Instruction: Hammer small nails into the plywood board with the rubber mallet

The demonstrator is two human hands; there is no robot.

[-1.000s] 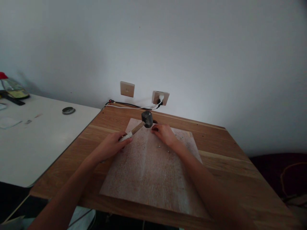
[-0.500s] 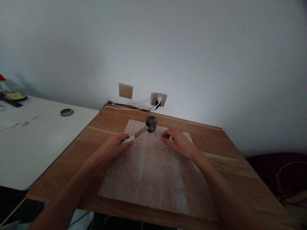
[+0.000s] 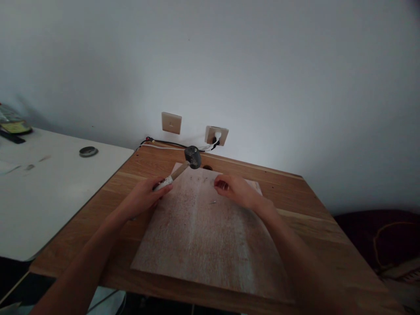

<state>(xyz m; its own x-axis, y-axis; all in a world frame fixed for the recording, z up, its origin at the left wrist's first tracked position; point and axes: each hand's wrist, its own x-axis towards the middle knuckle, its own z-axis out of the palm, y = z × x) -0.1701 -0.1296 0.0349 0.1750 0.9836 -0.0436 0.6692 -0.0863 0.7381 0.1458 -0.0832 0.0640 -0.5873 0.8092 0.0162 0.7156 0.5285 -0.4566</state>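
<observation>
The left hand (image 3: 144, 197) is wrapped around the pale handle of a hammer (image 3: 183, 165), whose dark head is lifted above the far edge of a board (image 3: 203, 236) lying on the wooden table (image 3: 315, 227). The right hand (image 3: 234, 190) rests on the far part of the board, fingertips pinched together; whether it holds anything between them is too small to tell. A small nail (image 3: 213, 202) lies on the board just beside that hand. Beyond the board, a wall socket (image 3: 216, 134) has a white plug in it. Left of the board stands a white table (image 3: 49, 188).
</observation>
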